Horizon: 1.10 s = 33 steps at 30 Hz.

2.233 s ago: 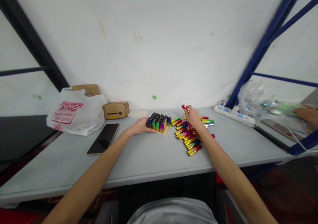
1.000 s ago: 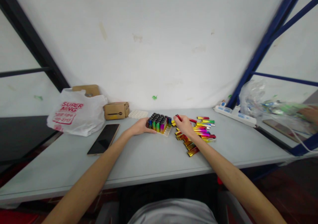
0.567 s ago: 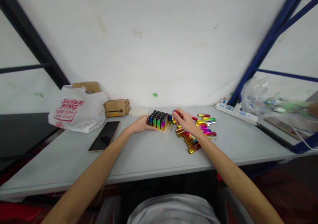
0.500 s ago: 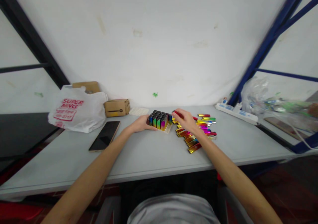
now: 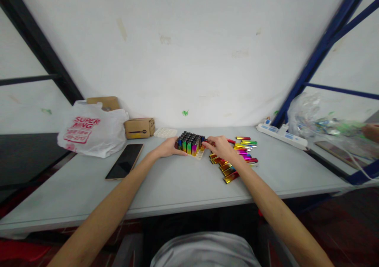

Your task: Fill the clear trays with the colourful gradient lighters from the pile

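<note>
Shiny metallic lighters (image 5: 188, 142) with black tops stand upright in packed rows in a pale holed tray (image 5: 200, 155). My left hand (image 5: 168, 147) is wrapped round the left side of this tray, thumb along its near edge. At the tray's right side, my right hand (image 5: 220, 146) pinches a lighter, mostly hidden by the fingers, against the end of the rows. Loose lighters (image 5: 227, 171) in gold, red, magenta, green and silver lie in a pile beneath and to the right of that hand.
Behind the left hand lies another pale holed tray (image 5: 165, 133), beside a cardboard box (image 5: 139, 128). A phone (image 5: 124, 162) and white plastic bag (image 5: 91, 129) are on the left. A power strip (image 5: 282, 136) runs along the right back, near a clear plastic bag (image 5: 304, 111).
My right hand has come down and slightly forward with a lighter, from just above the pile to the tray's right side. My left hand has stayed on the tray.
</note>
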Each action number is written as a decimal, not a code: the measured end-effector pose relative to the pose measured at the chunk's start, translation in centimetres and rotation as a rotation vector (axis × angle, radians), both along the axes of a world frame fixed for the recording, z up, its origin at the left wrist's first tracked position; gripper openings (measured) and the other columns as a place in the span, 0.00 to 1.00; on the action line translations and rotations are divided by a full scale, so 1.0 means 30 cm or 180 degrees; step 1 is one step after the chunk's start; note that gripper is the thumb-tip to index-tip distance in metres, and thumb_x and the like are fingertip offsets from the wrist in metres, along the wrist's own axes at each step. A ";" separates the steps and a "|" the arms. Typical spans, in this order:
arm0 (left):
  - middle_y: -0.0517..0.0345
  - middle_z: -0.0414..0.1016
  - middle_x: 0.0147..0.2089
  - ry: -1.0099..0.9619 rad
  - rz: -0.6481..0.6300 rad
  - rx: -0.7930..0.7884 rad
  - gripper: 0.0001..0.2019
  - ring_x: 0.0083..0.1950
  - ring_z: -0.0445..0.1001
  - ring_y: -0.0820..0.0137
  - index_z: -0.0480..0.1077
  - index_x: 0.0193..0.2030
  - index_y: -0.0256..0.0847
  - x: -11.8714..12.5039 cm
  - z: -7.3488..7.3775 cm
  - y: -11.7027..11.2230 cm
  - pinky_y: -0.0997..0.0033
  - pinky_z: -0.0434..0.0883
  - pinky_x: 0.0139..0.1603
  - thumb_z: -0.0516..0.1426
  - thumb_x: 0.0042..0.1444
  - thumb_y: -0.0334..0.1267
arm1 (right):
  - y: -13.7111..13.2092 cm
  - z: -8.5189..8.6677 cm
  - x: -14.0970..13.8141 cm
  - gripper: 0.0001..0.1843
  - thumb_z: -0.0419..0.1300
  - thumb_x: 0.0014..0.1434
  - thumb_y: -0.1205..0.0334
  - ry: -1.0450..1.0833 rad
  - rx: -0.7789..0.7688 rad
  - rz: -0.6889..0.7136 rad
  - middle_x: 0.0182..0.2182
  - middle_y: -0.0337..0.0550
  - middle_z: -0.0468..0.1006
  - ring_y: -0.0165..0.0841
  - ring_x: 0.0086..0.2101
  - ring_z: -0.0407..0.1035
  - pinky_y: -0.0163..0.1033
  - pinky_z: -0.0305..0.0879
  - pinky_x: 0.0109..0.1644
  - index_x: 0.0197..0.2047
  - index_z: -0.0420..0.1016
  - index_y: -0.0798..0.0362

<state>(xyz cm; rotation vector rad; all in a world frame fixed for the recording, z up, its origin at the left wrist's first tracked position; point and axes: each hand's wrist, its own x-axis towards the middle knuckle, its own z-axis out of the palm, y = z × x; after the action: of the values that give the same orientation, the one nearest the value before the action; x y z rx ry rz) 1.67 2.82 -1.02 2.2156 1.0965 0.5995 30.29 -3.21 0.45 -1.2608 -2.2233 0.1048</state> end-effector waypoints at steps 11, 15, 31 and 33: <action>0.54 0.82 0.44 -0.0029 -0.0044 -0.0008 0.35 0.46 0.77 0.55 0.76 0.50 0.38 0.000 0.000 0.002 0.60 0.74 0.47 0.71 0.38 0.58 | 0.005 -0.009 -0.014 0.27 0.54 0.67 0.36 -0.0427 -0.0164 -0.0566 0.25 0.44 0.78 0.35 0.28 0.71 0.36 0.52 0.33 0.33 0.77 0.50; 0.55 0.82 0.40 -0.0054 -0.0009 0.0049 0.34 0.44 0.78 0.55 0.78 0.47 0.38 0.001 0.007 -0.002 0.61 0.74 0.45 0.72 0.37 0.58 | 0.022 0.002 0.051 0.28 0.47 0.73 0.43 -0.0142 0.0139 -0.1039 0.27 0.46 0.79 0.36 0.30 0.72 0.37 0.56 0.36 0.34 0.77 0.51; 0.56 0.80 0.39 0.0147 0.0105 0.0109 0.35 0.40 0.76 0.58 0.77 0.47 0.38 0.000 0.006 0.000 0.64 0.73 0.39 0.71 0.37 0.61 | 0.110 -0.095 0.185 0.20 0.51 0.72 0.57 -0.0611 -0.0133 -0.0937 0.54 0.57 0.77 0.43 0.53 0.72 0.45 0.63 0.60 0.59 0.75 0.56; 0.55 0.81 0.40 0.0124 0.0132 0.0090 0.35 0.39 0.75 0.58 0.76 0.47 0.38 0.001 0.004 0.000 0.64 0.72 0.38 0.71 0.36 0.60 | 0.127 -0.104 0.177 0.21 0.51 0.71 0.62 -0.0677 -0.0021 -0.0592 0.60 0.56 0.73 0.42 0.59 0.68 0.45 0.61 0.64 0.64 0.72 0.55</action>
<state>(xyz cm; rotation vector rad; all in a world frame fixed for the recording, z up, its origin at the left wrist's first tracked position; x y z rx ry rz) 1.69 2.83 -0.88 2.2422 1.1628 0.5951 35.59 0.59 -2.66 -1.5375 -2.2679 -0.0984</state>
